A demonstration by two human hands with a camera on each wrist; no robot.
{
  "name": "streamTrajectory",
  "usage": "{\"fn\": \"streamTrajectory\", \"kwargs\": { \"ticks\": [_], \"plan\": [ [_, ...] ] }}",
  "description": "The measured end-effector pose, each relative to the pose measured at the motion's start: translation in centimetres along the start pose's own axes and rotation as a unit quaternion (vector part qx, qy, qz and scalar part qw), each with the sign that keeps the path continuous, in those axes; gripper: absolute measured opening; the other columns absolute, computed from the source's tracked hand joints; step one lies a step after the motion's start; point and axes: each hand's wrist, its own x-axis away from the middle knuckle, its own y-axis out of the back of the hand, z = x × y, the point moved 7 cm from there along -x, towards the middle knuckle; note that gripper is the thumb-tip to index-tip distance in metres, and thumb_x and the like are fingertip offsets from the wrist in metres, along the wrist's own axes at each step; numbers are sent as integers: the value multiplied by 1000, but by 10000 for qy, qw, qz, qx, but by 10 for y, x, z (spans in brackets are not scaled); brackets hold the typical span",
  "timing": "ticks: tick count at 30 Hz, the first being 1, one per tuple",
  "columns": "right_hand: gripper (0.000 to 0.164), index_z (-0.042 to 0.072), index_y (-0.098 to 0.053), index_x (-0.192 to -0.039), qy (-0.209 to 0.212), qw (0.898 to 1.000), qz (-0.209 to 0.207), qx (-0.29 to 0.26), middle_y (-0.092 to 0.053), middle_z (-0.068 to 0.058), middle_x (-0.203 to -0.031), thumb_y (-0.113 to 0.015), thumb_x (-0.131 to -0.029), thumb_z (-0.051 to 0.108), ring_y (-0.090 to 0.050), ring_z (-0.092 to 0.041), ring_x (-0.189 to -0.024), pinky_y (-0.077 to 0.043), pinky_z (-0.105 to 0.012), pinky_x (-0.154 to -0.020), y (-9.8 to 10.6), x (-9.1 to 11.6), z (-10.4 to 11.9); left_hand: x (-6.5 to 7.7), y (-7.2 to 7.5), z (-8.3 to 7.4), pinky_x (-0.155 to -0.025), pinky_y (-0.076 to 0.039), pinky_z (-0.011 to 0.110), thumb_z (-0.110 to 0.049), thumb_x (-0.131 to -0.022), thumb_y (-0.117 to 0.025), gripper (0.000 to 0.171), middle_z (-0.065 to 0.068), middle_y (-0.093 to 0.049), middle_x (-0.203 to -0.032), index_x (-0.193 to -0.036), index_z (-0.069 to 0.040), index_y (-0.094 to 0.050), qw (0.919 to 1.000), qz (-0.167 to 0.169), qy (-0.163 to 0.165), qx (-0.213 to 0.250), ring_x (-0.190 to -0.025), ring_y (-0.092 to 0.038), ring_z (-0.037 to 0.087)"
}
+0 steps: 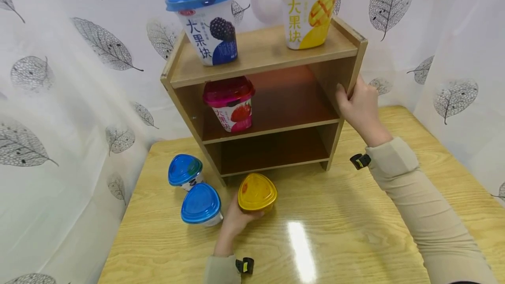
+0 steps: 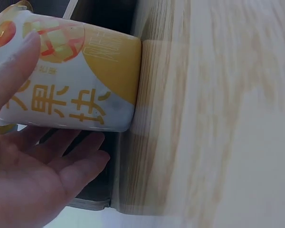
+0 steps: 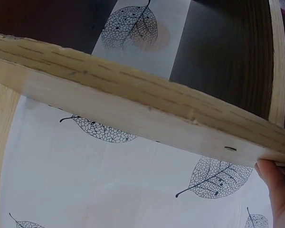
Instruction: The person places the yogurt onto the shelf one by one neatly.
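My left hand (image 1: 236, 220) is at a yellow-lidded yogurt cup (image 1: 257, 193) standing on the table in front of the small wooden shelf (image 1: 272, 125). In the left wrist view the thumb (image 2: 20, 66) lies across the cup's printed front. The other fingers (image 2: 80, 166) are along its side, partly hidden behind it. My right hand (image 1: 360, 104) grips the shelf's right side panel, thumb on the near edge; in the right wrist view only part of that hand (image 3: 278, 187) shows at the corner of the panel (image 3: 147, 107).
Two blue-lidded cups (image 1: 201, 204) stand on the table left of my left hand. A pink-lidded cup (image 1: 230, 102) sits on the middle shelf level. On top are a blackberry cup (image 1: 205, 21) and a mango cup (image 1: 309, 10). A leaf-patterned curtain (image 1: 79, 78) hangs behind.
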Motion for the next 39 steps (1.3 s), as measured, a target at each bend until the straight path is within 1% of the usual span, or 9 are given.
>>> {"fn": "streamTrajectory", "kwargs": {
  "ticks": [3,5,11,15,21,29,34,39],
  "plan": [
    [23,-14,-52,-91,17,10000,-5,20,-59,-31,-80,-51,-80,6,-56,-43,-64,-43,-50,-55,0,1,0,1,-1,-1,-95,-27,53,-8,-63,-79,80,21,-45,-124,-130,1,-35,10000,-31,11,17,-114,-39,37],
    [22,-14,-52,-90,41,10000,-13,43,-59,-31,-78,-51,-80,6,-56,-44,-63,-43,-50,-54,0,1,1,1,-1,-1,-95,-27,53,-9,-64,-79,79,21,-46,-123,-129,1,-36,10000,-45,36,-58,-114,-40,37],
    [23,-14,-52,-89,105,9999,-33,63,-59,-32,-77,-52,-80,7,-55,-44,-63,-41,-50,-54,-1,1,1,1,-4,0,-95,-28,53,-12,-65,-78,76,19,-47,-122,-129,0,-37,9998,11,76,-159,-114,-41,36],
    [24,-14,-52,-89,90,9999,-41,63,-59,-32,-78,-52,-80,7,-56,-45,-65,-42,-51,-54,-1,1,0,1,-6,-4,-94,-29,51,-14,-66,-78,75,18,-48,-121,-128,-1,-38,9998,42,23,-186,-113,-42,34],
    [24,-14,-52,-90,49,10000,-31,32,-59,-32,-79,-51,-80,7,-56,-45,-66,-42,-51,-55,-2,0,-1,1,-7,-14,-94,-30,53,-15,-65,-78,75,17,-49,-121,-128,-2,-38,9998,46,-125,-158,-112,-42,34],
    [24,-14,-52,-92,19,10000,-9,-9,-59,-31,-79,-51,-81,7,-56,-44,-65,-43,-50,-55,-2,0,0,0,-7,-28,-92,-32,52,-17,-64,-79,78,19,-48,-121,-129,-1,-37,9995,7,-129,-271,-112,-43,35],
    [23,-14,-52,-92,10,10000,-7,-22,-59,-31,-80,-51,-81,7,-56,-44,-64,-43,-50,-55,-1,1,0,1,-7,-40,-90,-35,51,-18,-65,-79,74,16,-51,-118,-126,-3,-40,9991,57,-297,-314,-109,-46,33],
    [23,-14,-52,-91,16,10000,-53,-7,-59,-31,-78,-51,-81,7,-55,-44,-63,-42,-50,-54,1,1,1,0,-9,-54,-89,-37,48,-19,-65,-78,71,13,-52,-118,-124,-5,-41,9986,139,-466,-218,-108,-47,30]
  ]
}}
